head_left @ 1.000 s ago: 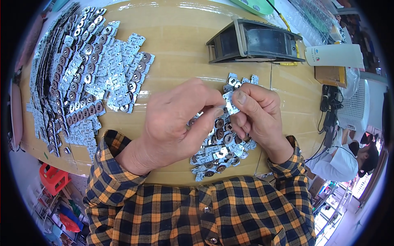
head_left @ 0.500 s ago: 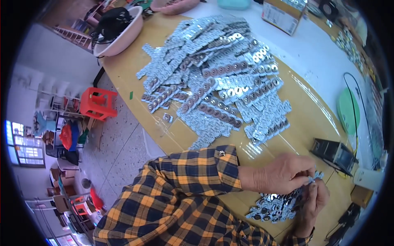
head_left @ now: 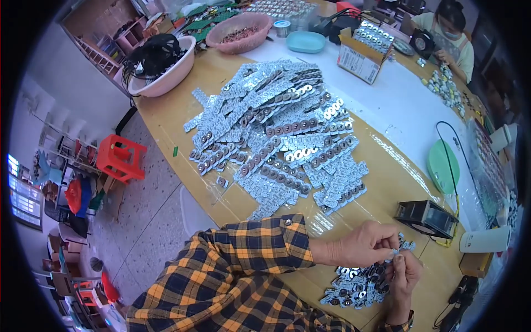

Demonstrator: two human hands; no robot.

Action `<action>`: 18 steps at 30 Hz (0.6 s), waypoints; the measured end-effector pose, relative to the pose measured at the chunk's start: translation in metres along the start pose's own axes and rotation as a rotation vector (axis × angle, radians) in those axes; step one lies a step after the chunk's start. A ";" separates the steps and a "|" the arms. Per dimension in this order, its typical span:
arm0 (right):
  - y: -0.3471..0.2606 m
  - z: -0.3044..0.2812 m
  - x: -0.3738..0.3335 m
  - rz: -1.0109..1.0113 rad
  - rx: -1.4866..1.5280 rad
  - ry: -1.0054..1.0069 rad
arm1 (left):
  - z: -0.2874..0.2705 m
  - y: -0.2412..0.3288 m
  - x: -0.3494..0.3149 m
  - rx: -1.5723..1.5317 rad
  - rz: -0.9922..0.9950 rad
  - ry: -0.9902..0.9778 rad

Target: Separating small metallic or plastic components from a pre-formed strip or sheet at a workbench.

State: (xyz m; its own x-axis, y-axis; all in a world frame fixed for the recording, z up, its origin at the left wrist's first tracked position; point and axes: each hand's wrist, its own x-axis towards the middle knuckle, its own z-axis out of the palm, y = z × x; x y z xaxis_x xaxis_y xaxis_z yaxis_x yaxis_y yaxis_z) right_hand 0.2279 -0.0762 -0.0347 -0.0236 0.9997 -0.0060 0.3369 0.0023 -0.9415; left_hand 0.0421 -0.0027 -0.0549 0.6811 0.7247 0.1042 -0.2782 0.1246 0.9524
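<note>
My left hand (head_left: 362, 243), in a yellow and navy plaid sleeve, reaches across from the left with its fingers closed in a pinch. My right hand (head_left: 406, 271), with a dark band at the wrist, meets it fingertip to fingertip. Between them is a small silvery piece (head_left: 395, 252), mostly hidden by the fingers. Just beneath the hands lies a small heap of loose silvery pieces with round discs (head_left: 354, 290). Beyond my left arm, a large pile of silvery strips with rows of round discs (head_left: 287, 127) covers the table.
A black fan-like unit (head_left: 426, 217), a white cup (head_left: 485, 240) and a green oval lid (head_left: 443, 166) stand to the right. Behind are a pink basin (head_left: 239, 33), a carton (head_left: 359, 58) and another person (head_left: 456, 41). A white tub (head_left: 163, 83) sits far left.
The view has tilted up, bringing the table's far side and the other person into the picture. Both hands stay pinched together over the small heap.
</note>
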 end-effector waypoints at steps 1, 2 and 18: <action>-0.002 0.000 -0.001 -0.006 -0.002 0.013 | 0.001 -0.002 -0.001 0.005 0.005 -0.013; -0.005 0.002 -0.001 0.014 0.024 0.003 | 0.001 -0.004 -0.002 -0.016 0.028 0.007; -0.011 0.006 0.007 0.345 0.795 -0.072 | -0.005 0.021 0.004 -0.191 -0.217 -0.063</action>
State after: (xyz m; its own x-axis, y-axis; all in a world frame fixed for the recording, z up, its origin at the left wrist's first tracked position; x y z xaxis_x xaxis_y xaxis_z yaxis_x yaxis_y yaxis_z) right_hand 0.2180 -0.0691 -0.0269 -0.1102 0.9375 -0.3301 -0.4201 -0.3449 -0.8394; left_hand 0.0355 0.0056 -0.0361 0.7775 0.6247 -0.0724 -0.2401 0.4014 0.8839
